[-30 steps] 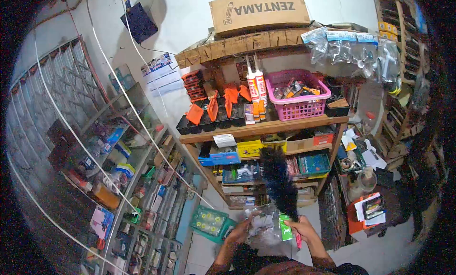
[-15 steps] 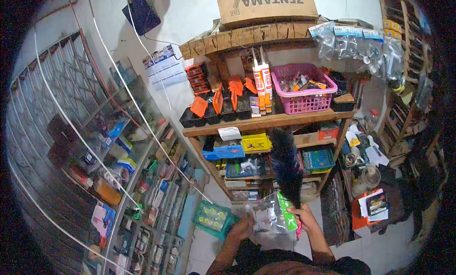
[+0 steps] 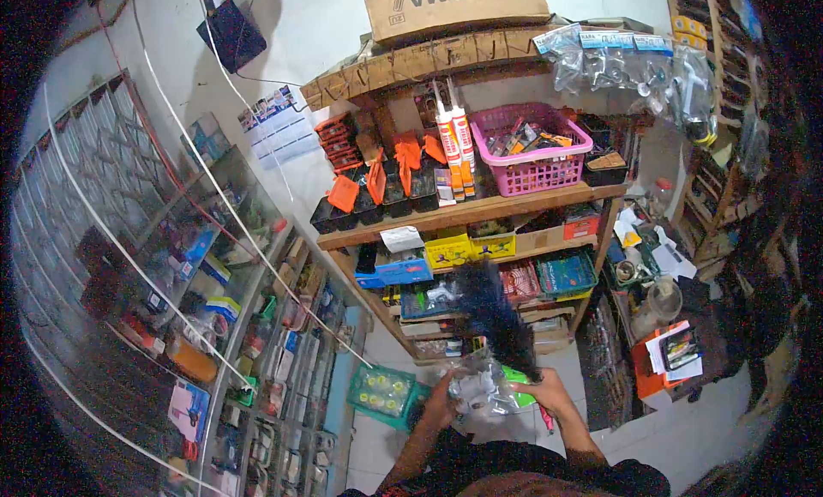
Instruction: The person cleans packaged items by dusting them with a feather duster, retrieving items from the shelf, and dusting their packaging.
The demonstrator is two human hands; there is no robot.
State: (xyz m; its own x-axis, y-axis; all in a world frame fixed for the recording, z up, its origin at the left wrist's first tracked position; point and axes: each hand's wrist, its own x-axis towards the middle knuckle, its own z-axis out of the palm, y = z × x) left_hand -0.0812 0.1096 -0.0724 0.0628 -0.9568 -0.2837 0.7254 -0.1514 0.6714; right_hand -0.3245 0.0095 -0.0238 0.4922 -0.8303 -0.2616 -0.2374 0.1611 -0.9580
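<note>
A clear plastic packet (image 3: pixel 482 387) with pale parts inside and a green header (image 3: pixel 518 384) is held low in front of me. My left hand (image 3: pixel 441 403) is closed on its left edge. On the right, my right hand (image 3: pixel 551 392) is wrapped round the green header and a dark, fluffy duster (image 3: pixel 497 313). The duster's bristles point up and away, blurred by motion, and its pink handle (image 3: pixel 546 419) sticks out below that hand. What the packet's parts are cannot be made out.
A wooden shelf (image 3: pixel 480 214) ahead carries a pink basket (image 3: pixel 536 171), sealant tubes (image 3: pixel 456 137) and black bins with orange lids. A teal basket (image 3: pixel 377 398) stands on the floor. Glass display cases (image 3: pixel 283 360) line the left; clear packets (image 3: pixel 600 64) hang upper right.
The duster's bristles have swung left. The packet has tilted and crumpled between my hands, so less of the green header shows. The whole view has shifted slightly.
</note>
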